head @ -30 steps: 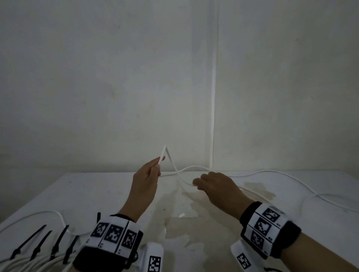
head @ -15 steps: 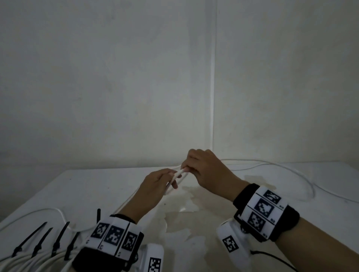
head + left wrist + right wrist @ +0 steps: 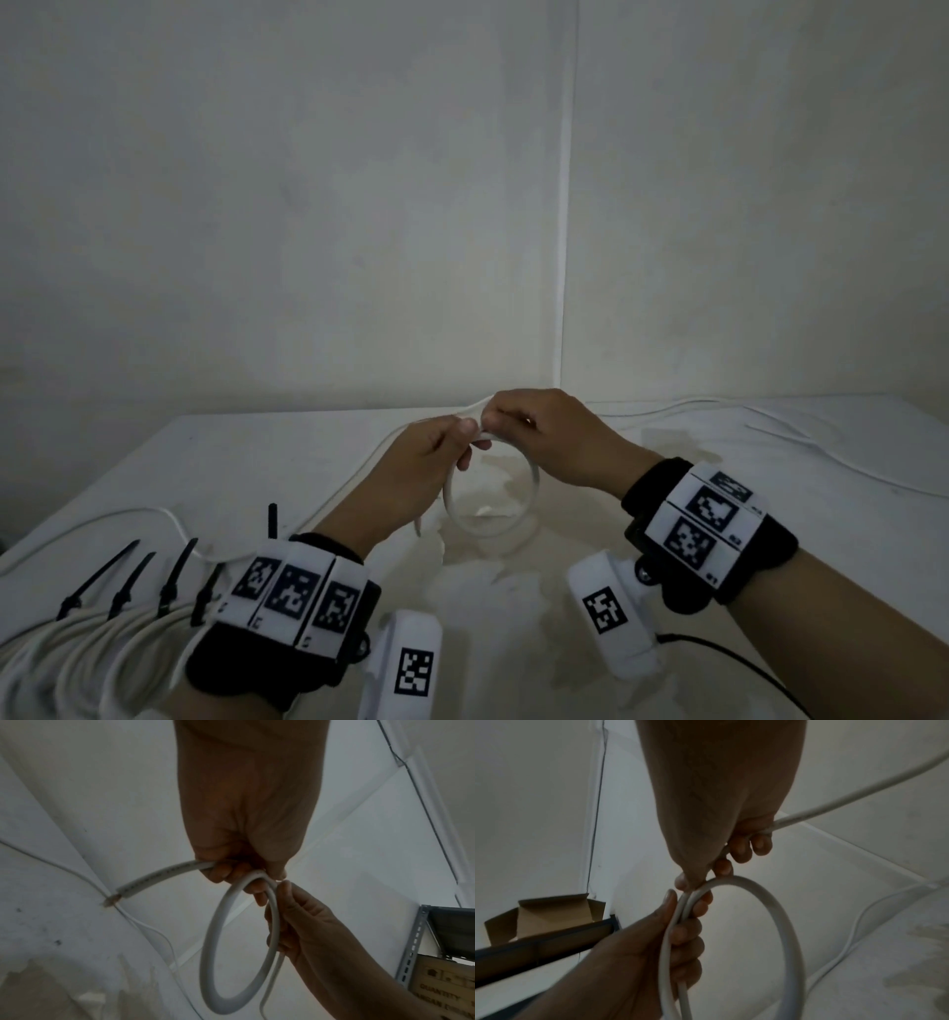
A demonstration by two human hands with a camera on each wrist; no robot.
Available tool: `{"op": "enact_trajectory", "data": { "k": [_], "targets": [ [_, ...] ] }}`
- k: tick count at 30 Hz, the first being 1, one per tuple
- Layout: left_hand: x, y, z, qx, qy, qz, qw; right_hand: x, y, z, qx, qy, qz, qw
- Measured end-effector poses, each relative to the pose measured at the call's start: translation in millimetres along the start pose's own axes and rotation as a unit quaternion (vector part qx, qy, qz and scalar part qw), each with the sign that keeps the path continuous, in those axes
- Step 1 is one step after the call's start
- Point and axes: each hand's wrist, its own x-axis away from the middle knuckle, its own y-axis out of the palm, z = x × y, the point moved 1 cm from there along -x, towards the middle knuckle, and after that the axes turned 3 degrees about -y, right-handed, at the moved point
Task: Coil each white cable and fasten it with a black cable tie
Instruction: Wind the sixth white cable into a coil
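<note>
My left hand (image 3: 462, 442) grips a white cable (image 3: 534, 480) where it crosses itself, so a single round loop (image 3: 213, 933) hangs under both hands. My right hand (image 3: 506, 424) pinches the same cable at the top of the loop, touching the left fingers. The left wrist view shows the left hand (image 3: 231, 874) with the cut cable end (image 3: 114, 898) sticking out past it. In the right wrist view the right hand (image 3: 731, 860) holds the loop (image 3: 790, 923). The rest of the cable trails right across the table (image 3: 770, 437).
Several black cable ties (image 3: 128, 580) fasten coiled white cables (image 3: 77, 658) at the table's near left corner. Another thin white cable (image 3: 154, 514) lies on the white table (image 3: 257, 462). Walls stand close behind. A cardboard box (image 3: 552, 912) and a metal shelf (image 3: 416, 943) are off to the sides.
My right hand lifted off the table and brought the cable over to my left hand. The cable now forms a round loop hanging below both hands.
</note>
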Motion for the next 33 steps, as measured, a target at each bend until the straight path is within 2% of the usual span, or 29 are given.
{"op": "enact_trajectory", "data": {
  "k": [5,10,14,22,33],
  "targets": [
    [8.7,-2.9,0.5,-0.015,-0.002,-0.002,1.0,5.4,-6.4,-1.9,-0.036,0.047,0.034,0.998],
    [13.5,-6.3,3.4,-0.039,0.003,0.019,0.999,12.2,-3.5,-14.7,-0.105,0.048,-0.004,0.993],
    [18.3,-4.6,3.8,-0.056,0.006,0.02,0.998,17.8,-1.7,-18.8,-0.108,0.044,0.009,0.993],
    [26.2,-10.5,7.9,-0.077,0.029,0.09,0.993,23.8,-1.4,-25.1,-0.173,0.082,0.026,0.981],
    [33.6,-9.9,17.4,-0.065,0.028,0.132,0.989,28.2,-3.4,-30.7,-0.188,0.087,0.056,0.977]
  ]
}}
